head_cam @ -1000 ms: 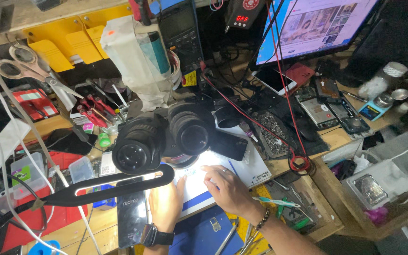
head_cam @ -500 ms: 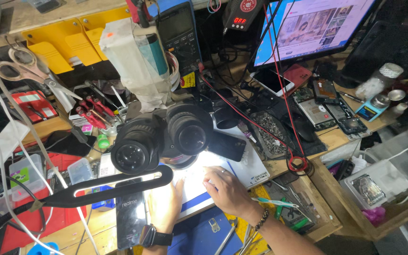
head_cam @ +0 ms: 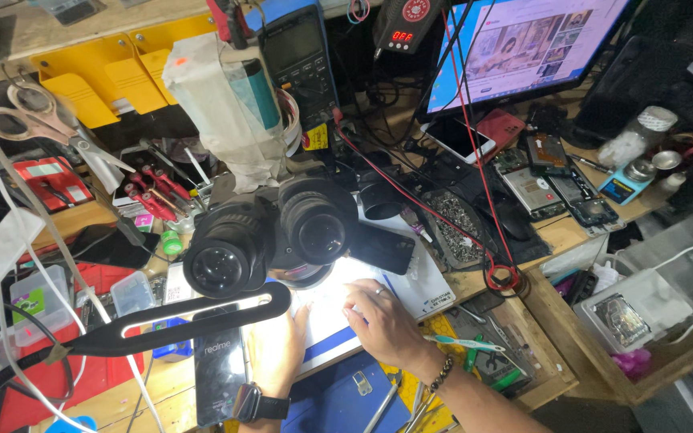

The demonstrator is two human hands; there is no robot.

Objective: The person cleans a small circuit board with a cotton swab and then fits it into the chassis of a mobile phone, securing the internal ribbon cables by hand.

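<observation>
A black binocular microscope [head_cam: 270,236] hangs over a brightly lit white work mat [head_cam: 338,309] in the head view. My left hand [head_cam: 277,345], with a dark watch on its wrist, lies flat on the mat under the eyepieces. My right hand [head_cam: 382,321], with a bead bracelet at the wrist, rests on the mat to the right, fingers curled down onto the lit patch. The glare and the microscope hide whatever lies under the fingertips. A black phone [head_cam: 220,373] lies left of my left hand.
A black lamp arm [head_cam: 170,325] crosses in front. A multimeter [head_cam: 298,48], monitor [head_cam: 523,40], yellow bins [head_cam: 114,80], scissors [head_cam: 30,120], red screwdrivers [head_cam: 154,192], opened phones [head_cam: 555,184] and red wires [head_cam: 475,160] crowd the bench. Tweezers and small tools [head_cam: 475,345] lie at the front right.
Both hands stay on the lit mat with almost no shift. The view has tilted slightly.
</observation>
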